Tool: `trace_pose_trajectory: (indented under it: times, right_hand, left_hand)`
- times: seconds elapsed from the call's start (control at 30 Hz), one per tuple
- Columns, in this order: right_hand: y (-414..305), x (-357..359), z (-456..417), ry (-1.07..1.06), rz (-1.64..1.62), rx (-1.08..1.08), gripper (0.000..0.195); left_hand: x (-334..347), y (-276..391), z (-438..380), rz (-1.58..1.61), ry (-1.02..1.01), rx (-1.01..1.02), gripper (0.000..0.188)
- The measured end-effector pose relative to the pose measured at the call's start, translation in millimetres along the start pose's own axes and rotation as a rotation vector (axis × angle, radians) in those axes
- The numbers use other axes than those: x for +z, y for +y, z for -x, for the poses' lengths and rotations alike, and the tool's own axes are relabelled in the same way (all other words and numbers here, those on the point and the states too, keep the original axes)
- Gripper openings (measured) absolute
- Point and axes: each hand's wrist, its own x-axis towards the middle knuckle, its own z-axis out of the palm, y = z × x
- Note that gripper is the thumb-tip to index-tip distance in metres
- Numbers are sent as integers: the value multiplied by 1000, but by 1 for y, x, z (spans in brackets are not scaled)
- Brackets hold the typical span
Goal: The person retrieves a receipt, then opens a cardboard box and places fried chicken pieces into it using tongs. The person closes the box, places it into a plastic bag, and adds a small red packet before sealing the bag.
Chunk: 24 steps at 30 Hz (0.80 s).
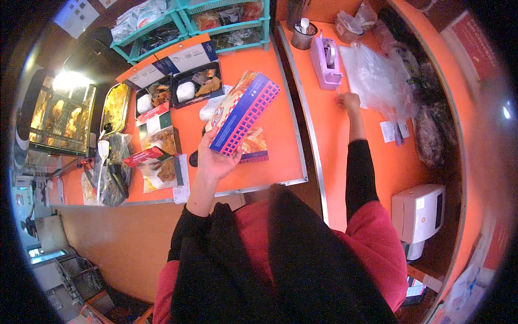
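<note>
My left hand (pixel 218 156) holds a closed cardboard food box (pixel 245 113), blue and checkered with a food picture, tilted above the orange counter. My right hand (pixel 349 101) reaches over the right-hand counter with its fingers curled, just below the front of a purple tape dispenser (pixel 325 65); whether it pinches a piece of tape cannot be made out. Another printed box (pixel 255 144) lies partly hidden under the held one. Two open meal boxes stand behind, one (pixel 197 85) with a white wrapped item and fried chicken, the other (pixel 153 97) beside it.
Clear plastic bags (pixel 370 73) lie right of the dispenser, near a mesh cup (pixel 303 36). Teal racks (pixel 226 24) stand at the back. At left are a tray of yellow food (pixel 115 107), a heated glass cabinet (pixel 62 117) and printed boxes (pixel 162 162). A dark gap (pixel 301 97) separates the counters.
</note>
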Motion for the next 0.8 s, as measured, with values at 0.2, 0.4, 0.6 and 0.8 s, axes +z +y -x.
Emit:
trace_pose_trajectory:
  times: [0.2,0.4,0.6,0.8]
  right_hand:
    - [-195,-17,219,-716,-594,-432,19]
    - [-222,24,246,-594,-554,-446,25]
    - [-214,29,259,-262,-201,-333,28]
    - [-161,21,230,-460,-729,-383,17]
  left_hand:
    - [9,-6,-2,-18,67,47,40]
    - [11,-14,-2,-27,29,54,41]
    - [17,-22,6,-105,80,138,38]
    - [26,-38,4,-104,-111,-124,42]
